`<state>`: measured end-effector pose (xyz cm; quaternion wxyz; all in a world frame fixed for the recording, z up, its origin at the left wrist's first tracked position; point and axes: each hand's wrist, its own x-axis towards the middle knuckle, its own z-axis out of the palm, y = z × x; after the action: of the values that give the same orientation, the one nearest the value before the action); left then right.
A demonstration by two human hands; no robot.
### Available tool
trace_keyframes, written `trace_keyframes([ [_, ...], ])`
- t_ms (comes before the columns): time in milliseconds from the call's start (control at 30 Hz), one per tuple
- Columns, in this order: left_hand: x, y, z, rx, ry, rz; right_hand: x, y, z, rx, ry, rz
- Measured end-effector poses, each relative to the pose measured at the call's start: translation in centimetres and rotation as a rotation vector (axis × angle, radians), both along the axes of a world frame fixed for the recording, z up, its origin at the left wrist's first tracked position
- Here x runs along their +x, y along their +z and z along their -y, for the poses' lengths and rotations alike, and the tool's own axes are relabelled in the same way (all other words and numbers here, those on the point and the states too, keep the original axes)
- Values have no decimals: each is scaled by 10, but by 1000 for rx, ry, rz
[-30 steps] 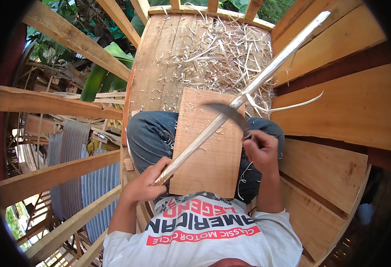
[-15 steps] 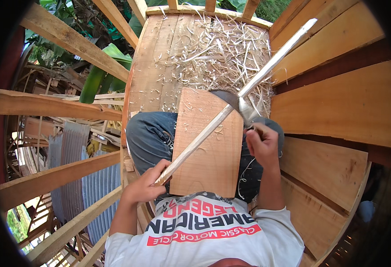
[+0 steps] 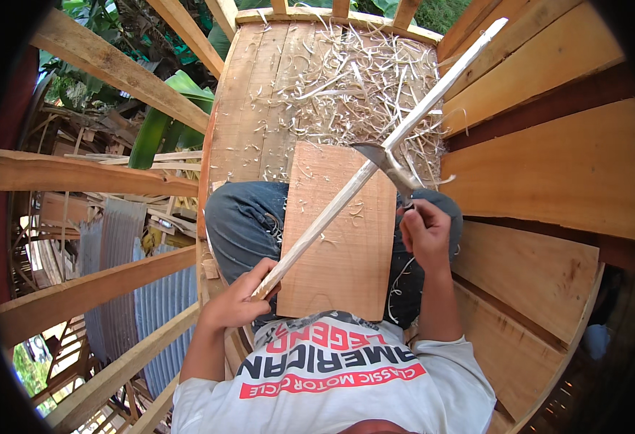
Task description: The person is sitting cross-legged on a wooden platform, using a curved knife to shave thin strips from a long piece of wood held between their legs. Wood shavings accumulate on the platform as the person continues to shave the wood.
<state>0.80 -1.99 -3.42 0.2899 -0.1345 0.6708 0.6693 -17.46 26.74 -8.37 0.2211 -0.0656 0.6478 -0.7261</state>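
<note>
Floor: planks (image 3: 249,101) stretch ahead of me to a raised far edge, curls on them.
Wall: wide boards (image 3: 549,170) line my right side.
Railing: timber bars (image 3: 93,173) on my left, with gaps onto greenery and scrap wood.
Lap board: a flat board (image 3: 339,267) lies across my lap, its near edge by my shirt.
Stick: the pale stick (image 3: 330,213) slants above the board, its far tip against the wall boards in view; I cannot tell how near.
Knife: the curved knife (image 3: 402,177) crosses the stick near the board's far right corner.
Left hand: my left hand (image 3: 244,295) wraps the stick's near end, just beside the board's left edge.
Right hand: my right hand (image 3: 427,230) clenches the knife's handle, right of the board.
Curls: wood shavings (image 3: 354,94) lie thickest toward the right.
</note>
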Motion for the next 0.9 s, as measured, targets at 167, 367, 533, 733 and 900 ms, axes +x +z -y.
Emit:
trace_keyframes([
  [167,-5,0,-4,25,32,17,14,-12,12,162,286,-581],
  [367,1,2,2,66,8,38,-7,-16,-3,12,-33,-222],
  [533,-1,-10,0,106,20,39,5,-12,4,-104,-92,1],
  [733,-1,-28,-8,-72,39,-98,23,-18,13,-156,-231,-35],
  [900,-13,-23,-16,38,46,-46,42,-31,8,142,-14,-225],
])
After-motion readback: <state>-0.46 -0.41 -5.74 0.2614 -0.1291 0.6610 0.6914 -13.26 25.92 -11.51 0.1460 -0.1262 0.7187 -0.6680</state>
